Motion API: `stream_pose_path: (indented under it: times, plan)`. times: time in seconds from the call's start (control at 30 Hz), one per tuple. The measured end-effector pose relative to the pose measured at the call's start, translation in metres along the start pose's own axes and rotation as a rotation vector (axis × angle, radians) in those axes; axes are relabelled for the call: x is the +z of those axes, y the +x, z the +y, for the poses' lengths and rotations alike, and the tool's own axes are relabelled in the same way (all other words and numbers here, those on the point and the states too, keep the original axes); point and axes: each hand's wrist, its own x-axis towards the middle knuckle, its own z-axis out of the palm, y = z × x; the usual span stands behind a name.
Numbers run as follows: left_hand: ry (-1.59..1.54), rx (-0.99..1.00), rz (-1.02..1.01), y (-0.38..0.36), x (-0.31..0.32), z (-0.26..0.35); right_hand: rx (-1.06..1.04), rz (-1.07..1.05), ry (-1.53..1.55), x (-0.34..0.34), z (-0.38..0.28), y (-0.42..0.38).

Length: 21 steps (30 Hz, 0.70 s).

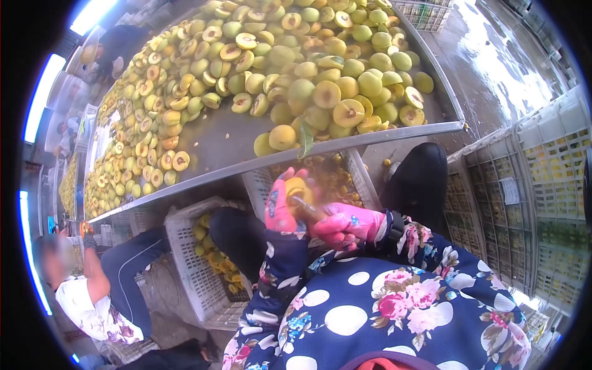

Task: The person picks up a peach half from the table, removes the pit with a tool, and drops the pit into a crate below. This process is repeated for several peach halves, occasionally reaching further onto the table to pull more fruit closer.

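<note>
Both my hands wear pink gloves and meet above a white crate (pixel 367 180) in front of the metal table. My left hand (pixel 280 206) is closed round a yellow fruit half (pixel 300 190). My right hand (pixel 350 224) grips a small tool (pixel 306 206), its tip against the fruit; the tool's shape is partly blurred. Below them the crate holds small orange-brown pieces (pixel 336 176). Just beyond my hands, a green leaf (pixel 305 139) hangs over the table's rim (pixel 271 159).
Halved yellow-green fruits (pixel 246 41) cover much of the table. Another white crate (pixel 196 271) with fruit stands at my left knee. Stacked crates (pixel 524 191) rise on the right. A co-worker (pixel 92 290) sits at the far left, another person (pixel 120 46) behind the table.
</note>
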Motion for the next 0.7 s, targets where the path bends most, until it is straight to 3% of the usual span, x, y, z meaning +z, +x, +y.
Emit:
stream_pose_path:
  times: [0.1,0.13,0.2,0.23,0.3,0.33,0.37,0.43,0.5,0.63,0.7]
  plan:
    - [-0.189,0.114,0.03,0.0,-0.021,0.031,0.086,0.018,-0.115,0.014,-0.007,-0.001]
    - [-0.035,0.275,-0.084,0.018,-0.071,0.059,0.06,-0.031,-0.118,0.003,-0.008,-0.006]
    - [0.021,0.455,-0.044,0.014,-0.124,0.116,0.117,0.306,-0.356,-0.002,-0.012,-0.008]
    - [-0.069,0.466,0.098,-0.002,-0.121,0.145,0.131,0.478,-0.47,-0.004,-0.013,-0.007]
    - [1.206,0.547,0.329,0.015,-0.199,0.182,0.264,0.431,-1.22,-0.023,0.001,-0.005]
    - [2.174,0.559,0.451,0.006,-0.182,0.187,0.455,0.358,-1.445,-0.039,0.007,-0.006]
    - [2.104,0.589,0.411,0.008,-0.163,0.189,0.646,0.278,-1.668,-0.05,0.009,-0.006]
    - [1.96,0.636,0.321,0.031,-0.121,0.185,0.498,0.429,-1.583,-0.054,0.012,-0.003]
    - [1.767,0.481,0.037,0.069,-0.075,0.168,0.381,0.512,-1.529,-0.055,0.014,0.0]
    - [1.808,0.309,-0.583,0.151,-0.026,0.117,0.334,0.539,-1.518,-0.052,0.01,-0.004]
    - [2.138,0.156,-0.623,0.186,-0.024,0.096,0.217,0.533,-1.504,-0.052,0.011,-0.01]
